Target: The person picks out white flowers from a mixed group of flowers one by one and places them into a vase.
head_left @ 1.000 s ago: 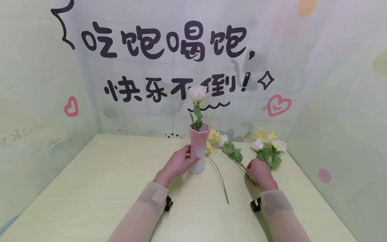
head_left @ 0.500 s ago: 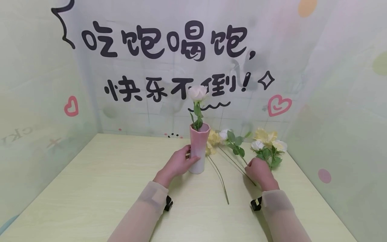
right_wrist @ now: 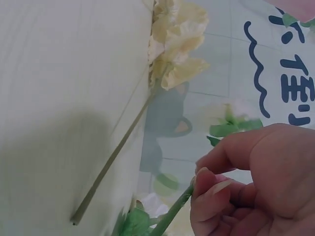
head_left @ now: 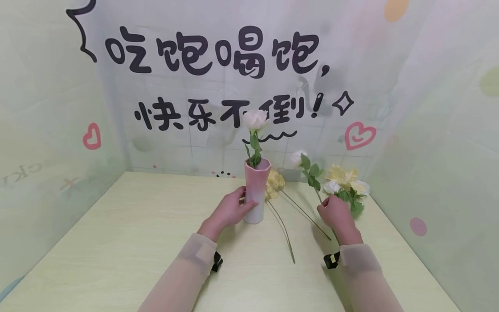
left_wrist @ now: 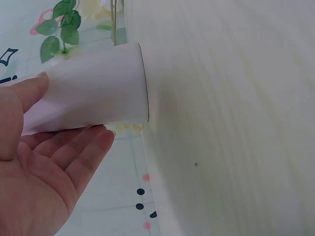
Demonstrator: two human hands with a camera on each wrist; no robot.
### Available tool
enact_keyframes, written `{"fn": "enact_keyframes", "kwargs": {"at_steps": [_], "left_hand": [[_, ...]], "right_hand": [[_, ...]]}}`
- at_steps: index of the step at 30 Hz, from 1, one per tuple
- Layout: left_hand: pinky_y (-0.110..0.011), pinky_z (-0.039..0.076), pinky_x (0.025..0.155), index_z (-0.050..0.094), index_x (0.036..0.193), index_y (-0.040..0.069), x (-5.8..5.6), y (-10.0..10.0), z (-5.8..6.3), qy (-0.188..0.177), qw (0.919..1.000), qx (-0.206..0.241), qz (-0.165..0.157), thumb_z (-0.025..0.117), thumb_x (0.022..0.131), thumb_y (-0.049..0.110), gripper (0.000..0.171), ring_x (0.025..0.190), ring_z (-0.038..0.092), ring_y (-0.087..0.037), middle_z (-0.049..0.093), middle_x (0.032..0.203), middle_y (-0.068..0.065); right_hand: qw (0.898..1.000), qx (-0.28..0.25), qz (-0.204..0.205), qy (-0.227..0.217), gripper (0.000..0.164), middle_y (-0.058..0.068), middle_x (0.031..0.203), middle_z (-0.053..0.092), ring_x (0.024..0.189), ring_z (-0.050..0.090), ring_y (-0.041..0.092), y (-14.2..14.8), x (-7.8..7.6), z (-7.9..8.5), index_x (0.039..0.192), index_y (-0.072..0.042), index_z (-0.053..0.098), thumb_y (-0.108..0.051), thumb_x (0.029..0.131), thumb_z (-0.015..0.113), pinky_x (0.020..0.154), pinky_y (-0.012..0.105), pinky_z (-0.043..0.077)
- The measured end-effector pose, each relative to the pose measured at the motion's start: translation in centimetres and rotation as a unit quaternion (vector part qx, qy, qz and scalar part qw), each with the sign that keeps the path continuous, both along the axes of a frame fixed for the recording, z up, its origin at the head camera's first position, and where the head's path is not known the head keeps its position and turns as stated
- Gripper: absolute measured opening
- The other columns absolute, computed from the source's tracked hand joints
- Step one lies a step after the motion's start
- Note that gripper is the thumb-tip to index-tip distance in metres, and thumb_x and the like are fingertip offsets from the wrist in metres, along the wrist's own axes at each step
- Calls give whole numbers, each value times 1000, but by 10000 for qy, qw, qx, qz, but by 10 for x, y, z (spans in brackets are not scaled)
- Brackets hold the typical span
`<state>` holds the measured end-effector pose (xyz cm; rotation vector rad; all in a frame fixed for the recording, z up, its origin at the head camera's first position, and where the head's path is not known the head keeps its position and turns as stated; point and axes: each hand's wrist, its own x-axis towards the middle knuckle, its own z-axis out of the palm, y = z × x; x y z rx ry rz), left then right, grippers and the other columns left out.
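Observation:
A tall vase (head_left: 256,182), pink at its rim and fading to white, stands upright on the table with a white rose (head_left: 255,120) in it. My left hand (head_left: 228,211) grips the vase low on its left side, thumb in front. In the left wrist view the thumb and fingers lie on either side of the white vase body (left_wrist: 93,91). To the right, my right hand (head_left: 339,216) pinches the stem of another white rose (head_left: 298,158), its bloom raised and leaning left. The green stem (right_wrist: 172,211) shows between thumb and fingers in the right wrist view.
Yellow flowers (head_left: 275,182) lie behind the vase, their thin stems (head_left: 306,213) stretching toward the front right. A bunch of yellow and white flowers (head_left: 343,175) lies at the table's back right. A printed cloth wall (head_left: 218,151) closes off the back.
The right hand has lifted the white rose off the table; its bloom has risen and shifted slightly right, away from the yellow flowers. The left hand and the vase have stayed put.

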<state>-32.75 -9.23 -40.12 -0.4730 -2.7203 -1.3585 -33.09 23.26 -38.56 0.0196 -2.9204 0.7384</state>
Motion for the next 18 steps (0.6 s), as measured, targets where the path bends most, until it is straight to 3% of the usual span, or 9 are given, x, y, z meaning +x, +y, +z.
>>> {"fn": "enact_keyframes", "kwargs": {"at_steps": [7,12,18], "left_hand": [[-46,48,101,40,147,5,1,1,1,-14,10000,3,7,65,99,30,60,120,52,-26,51,140,-12],[-46,48,100,41,146,5,-1,1,0,8,10000,9,31,65,99,31,59,120,52,-26,51,139,-12],[-45,49,100,41,147,5,-2,0,-2,4,10000,-26,51,65,99,32,60,119,52,-25,51,140,-11]], "right_hand": [[9980,-284,19,566,18,11,84,61,69,55,23,-2,4,7,101,-2,57,-18,93,54,56,34,48],[9937,-486,162,993,17,8,77,63,57,59,16,-7,4,10,100,-4,59,-18,95,53,52,32,49],[9905,-675,233,1175,21,6,74,63,49,59,13,-13,7,15,97,-6,60,-27,101,55,51,32,51]]}}
